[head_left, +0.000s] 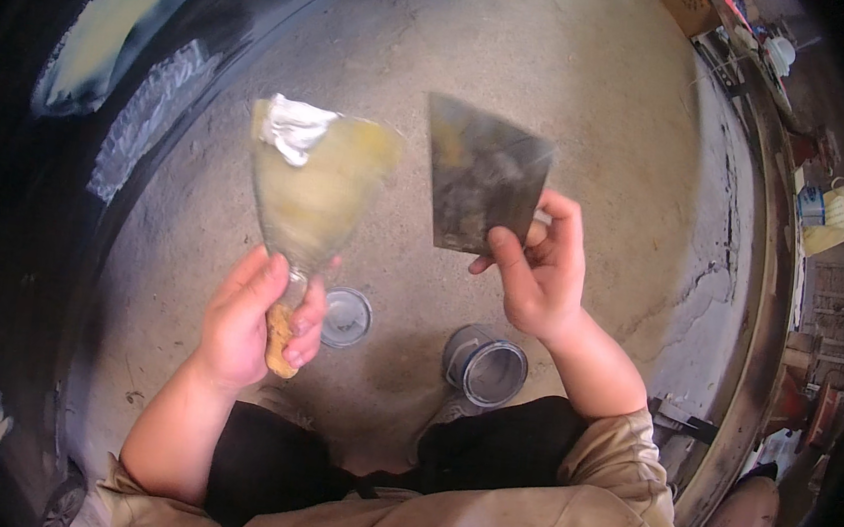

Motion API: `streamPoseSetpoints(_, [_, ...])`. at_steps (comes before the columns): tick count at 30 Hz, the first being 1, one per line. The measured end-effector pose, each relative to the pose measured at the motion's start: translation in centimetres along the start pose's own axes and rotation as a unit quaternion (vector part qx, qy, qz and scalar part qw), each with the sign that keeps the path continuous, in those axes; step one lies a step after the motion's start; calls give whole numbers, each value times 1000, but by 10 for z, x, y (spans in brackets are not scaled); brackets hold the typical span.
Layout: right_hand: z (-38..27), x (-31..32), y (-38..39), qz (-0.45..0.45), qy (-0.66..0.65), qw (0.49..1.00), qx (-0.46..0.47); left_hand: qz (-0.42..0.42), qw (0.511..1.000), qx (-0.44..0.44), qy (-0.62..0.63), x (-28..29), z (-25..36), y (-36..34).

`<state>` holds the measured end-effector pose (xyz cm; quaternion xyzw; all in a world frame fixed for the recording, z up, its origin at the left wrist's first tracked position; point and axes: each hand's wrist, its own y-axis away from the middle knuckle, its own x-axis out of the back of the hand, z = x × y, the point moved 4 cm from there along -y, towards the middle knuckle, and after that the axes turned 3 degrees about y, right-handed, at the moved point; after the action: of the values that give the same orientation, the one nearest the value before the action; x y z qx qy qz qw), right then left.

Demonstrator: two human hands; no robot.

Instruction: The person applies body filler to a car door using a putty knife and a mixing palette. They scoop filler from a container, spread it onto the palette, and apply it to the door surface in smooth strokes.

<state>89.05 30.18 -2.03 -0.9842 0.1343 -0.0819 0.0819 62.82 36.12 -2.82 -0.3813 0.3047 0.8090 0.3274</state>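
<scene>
My left hand [232,322] is closed round the worn wooden handle of a wide putty knife [312,199], its yellowish, stained blade pointing up and away from me. A lump of white filler paste [295,132] clings to the blade's far left corner. In my right hand [553,285], thumb in front and fingers behind, is a flat dark metal spreader plate [487,179] with smudged marks. It is held upright to the right of the knife, apart from it. Both tools hang over the floor, slightly blurred.
An open metal can [456,359] stands on the concrete floor [616,110] by my feet, with a round lid [348,318] to its left. Along the left runs a dark vehicle panel [7,187] with a pale smeared patch [154,115]. Cluttered shelving [771,264] lines the right.
</scene>
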Motion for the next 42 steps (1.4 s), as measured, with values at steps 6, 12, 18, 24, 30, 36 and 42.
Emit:
streamPoseSetpoints(6, [-11,-5,-4,-116,177,973,88,-41,990,24,-130,-7,-6,3])
streamPoseSetpoints(12, [28,-10,-7,-171,-478,807,-302,-84,981,104,-142,-14,-21,11])
streamPoseSetpoints(18, [30,-32,22,-303,-212,851,-374,-127,972,139,-143,-14,-27,11])
streamPoseSetpoints(24, [29,-24,-6,-66,-94,939,-324,-105,983,117,-98,-14,-19,16])
streamPoseSetpoints(30, [15,6,-17,41,-77,980,-180,-47,982,77,-164,-10,-16,11])
streamPoseSetpoints(36, [12,19,-15,64,60,992,-90,-52,982,78,-161,-9,-17,9])
streamPoseSetpoints(42, [5,25,-12,132,52,990,5,-61,988,114,-89,-4,-16,11])
